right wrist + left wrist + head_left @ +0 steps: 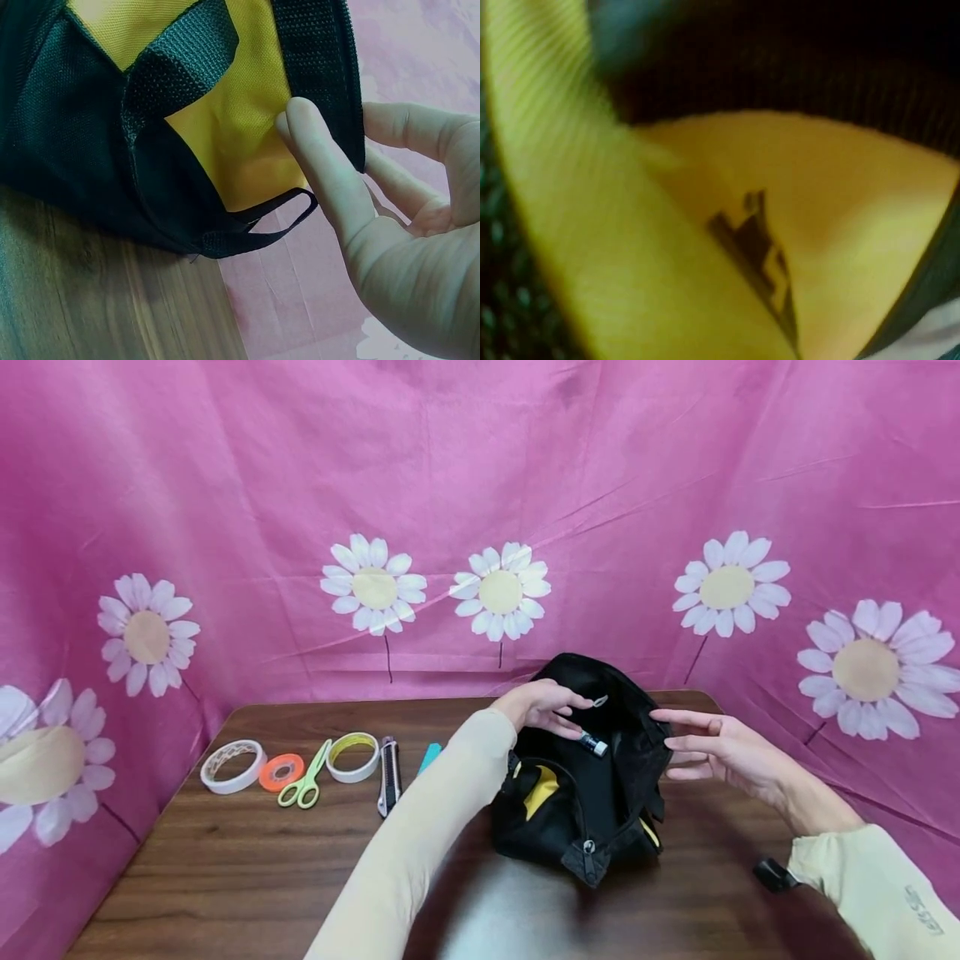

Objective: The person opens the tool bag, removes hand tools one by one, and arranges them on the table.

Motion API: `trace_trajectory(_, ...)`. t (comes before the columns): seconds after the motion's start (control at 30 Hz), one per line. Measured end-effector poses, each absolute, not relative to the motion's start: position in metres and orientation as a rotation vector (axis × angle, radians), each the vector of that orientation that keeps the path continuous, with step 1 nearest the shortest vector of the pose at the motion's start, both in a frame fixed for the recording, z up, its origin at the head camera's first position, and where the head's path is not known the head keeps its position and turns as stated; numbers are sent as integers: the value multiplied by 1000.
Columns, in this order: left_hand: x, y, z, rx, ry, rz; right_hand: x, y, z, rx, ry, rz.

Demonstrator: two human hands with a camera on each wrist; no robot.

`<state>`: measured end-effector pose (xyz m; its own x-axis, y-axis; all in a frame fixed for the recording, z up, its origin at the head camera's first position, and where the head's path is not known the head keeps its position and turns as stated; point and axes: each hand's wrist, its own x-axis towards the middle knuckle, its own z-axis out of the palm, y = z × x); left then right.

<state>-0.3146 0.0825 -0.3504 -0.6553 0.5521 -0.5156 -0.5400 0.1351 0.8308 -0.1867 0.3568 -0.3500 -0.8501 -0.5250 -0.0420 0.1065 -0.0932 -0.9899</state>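
A black bag [615, 810] with yellow panels stands on the table, its zipped mouth spread wide. My left hand [543, 703] reaches over the mouth with its fingers apart. By its lowest fingertip, a small dark tube with a white end [594, 743] lies slanted inside the mouth; whether they touch is unclear. My right hand [723, 752] holds the bag's right rim. In the right wrist view, the thumb [322, 165] presses the yellow side [247, 135] and other fingers pass behind the zipped edge. The left wrist view is blurred and shows yellow fabric [840, 195] close up.
Along the wooden table's [262, 877] left side lie a white tape roll [214, 781], orange tape [270, 777], green scissors [306, 789], a yellow-cored tape roll [360, 775] and a box cutter [389, 777]. A teal item [430, 755] is partly behind my left sleeve. A pink flowered cloth [450, 468] hangs behind.
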Motion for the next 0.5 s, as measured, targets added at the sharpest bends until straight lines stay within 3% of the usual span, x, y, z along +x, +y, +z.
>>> trace_trajectory(0.5,-316,104,-398,-114,1522,1733,-187,361,-357,-464,1724,-2012)
